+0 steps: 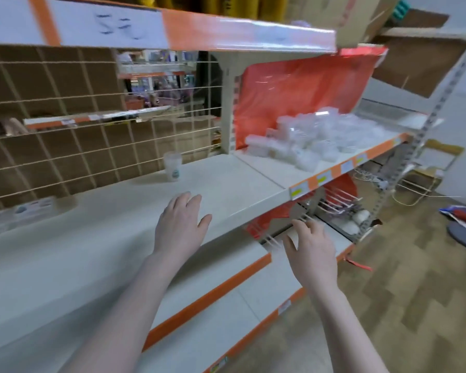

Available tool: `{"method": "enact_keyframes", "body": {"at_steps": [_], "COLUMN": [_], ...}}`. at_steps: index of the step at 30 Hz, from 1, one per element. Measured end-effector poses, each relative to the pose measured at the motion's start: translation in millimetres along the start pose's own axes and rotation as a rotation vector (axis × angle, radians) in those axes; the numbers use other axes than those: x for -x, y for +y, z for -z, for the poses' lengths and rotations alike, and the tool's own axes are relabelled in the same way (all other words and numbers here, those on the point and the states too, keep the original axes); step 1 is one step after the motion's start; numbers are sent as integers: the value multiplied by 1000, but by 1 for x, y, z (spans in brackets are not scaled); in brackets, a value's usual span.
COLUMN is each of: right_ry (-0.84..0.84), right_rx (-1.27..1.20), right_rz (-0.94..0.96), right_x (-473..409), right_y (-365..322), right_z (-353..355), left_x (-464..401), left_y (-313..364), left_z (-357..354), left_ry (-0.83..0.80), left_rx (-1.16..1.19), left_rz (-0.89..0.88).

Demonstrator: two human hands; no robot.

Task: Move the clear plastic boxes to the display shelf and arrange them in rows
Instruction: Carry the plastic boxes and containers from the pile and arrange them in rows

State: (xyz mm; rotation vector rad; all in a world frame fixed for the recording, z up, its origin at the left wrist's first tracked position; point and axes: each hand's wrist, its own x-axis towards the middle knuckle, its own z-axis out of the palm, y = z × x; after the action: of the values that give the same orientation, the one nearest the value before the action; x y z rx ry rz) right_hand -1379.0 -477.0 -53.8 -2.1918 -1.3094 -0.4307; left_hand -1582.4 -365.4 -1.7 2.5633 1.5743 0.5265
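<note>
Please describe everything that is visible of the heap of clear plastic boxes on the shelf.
The clear plastic boxes lie in a loose heap, not in rows, on the right section of the cream shelf, in front of an orange-red back panel. They look like small transparent or milky containers, some seemingly with lids, tumbled at different angles; blur hides their number and exact shape. The heap reaches close to the shelf's front edge. Neither hand touches it: both the left hand and the right hand are apart, nearer the camera.

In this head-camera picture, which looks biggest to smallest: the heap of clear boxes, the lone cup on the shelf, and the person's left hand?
1. Heap of clear boxes, by far the widest.
2. Left hand, though it sits nearer the camera, which enlarges it.
3. Cup, smallest, standing farther back; its true size against the hand is unsure.
</note>
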Motion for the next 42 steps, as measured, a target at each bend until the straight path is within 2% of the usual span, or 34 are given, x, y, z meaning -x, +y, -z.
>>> {"method": "enact_keyframes", "body": {"at_steps": [7, 12, 18, 22, 28, 37, 42], "right_ry": [56, 27, 18, -91, -42, -46, 34], "right_rx": [31, 4, -74, -80, -112, -140, -200], "right_rz": [52, 46, 22, 16, 91, 87, 206], "right_x": [-63, -100, -136, -165, -224, -303, -341], "right_y": [115, 171, 196, 207, 226, 254, 268], "right_z": [15, 6, -18, -39, -83, -118, -137], "left_x": [-58, -87, -127, -158, -221, -295, -316], "left_y": [121, 169, 190, 194, 202, 231, 246], "left_z": [-49, -72, -87, -104, -138, -160, -171], "left_ry": [5, -5, -6, 9, 19, 35, 31], "left_rx": [77, 75, 45, 46, 104, 90, 78], "left_rz": [-17, 7, 24, 34, 65, 33, 83]}}
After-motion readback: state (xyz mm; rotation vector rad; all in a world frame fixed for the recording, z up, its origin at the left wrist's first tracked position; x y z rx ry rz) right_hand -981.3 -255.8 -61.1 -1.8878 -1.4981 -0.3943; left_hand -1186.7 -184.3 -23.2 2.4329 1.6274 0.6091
